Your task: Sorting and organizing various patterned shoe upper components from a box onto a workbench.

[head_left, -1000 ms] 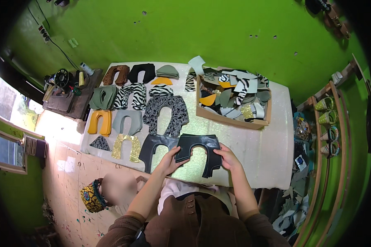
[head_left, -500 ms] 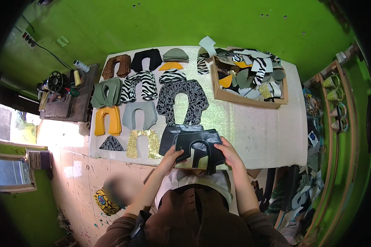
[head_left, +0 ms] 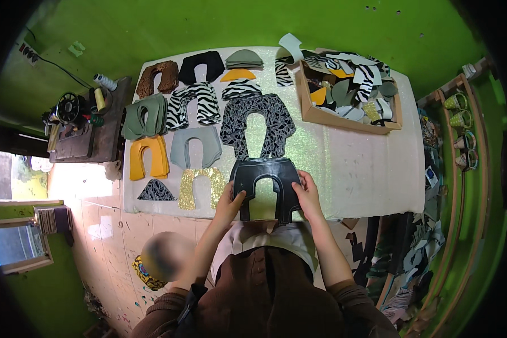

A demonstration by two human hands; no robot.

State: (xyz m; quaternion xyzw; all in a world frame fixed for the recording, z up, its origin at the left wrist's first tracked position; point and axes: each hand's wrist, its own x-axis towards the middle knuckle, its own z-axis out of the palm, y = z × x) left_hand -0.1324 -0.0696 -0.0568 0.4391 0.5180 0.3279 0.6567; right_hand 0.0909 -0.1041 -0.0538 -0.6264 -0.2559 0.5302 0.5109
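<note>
Left grip (head_left: 229, 201) and right grip (head_left: 308, 194) pinch opposite sides of smooth, black, arch-shaped pieces (head_left: 265, 167) at the near edge of the pale, shimmering worktop (head_left: 372, 169); beyond lie glittery gold arches (head_left: 187, 188), matte grey arches (head_left: 196, 134), web-patterned dark arches (head_left: 236, 128); right, a cardboard box (head_left: 343, 120) brims with mixed scraps (head_left: 341, 93); behind, a green wall (head_left: 225, 22).

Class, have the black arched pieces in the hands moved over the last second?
Yes, leftward: the black pieces were below and right of the grey-and-black patterned pieces; now they sit almost directly below them.
</note>
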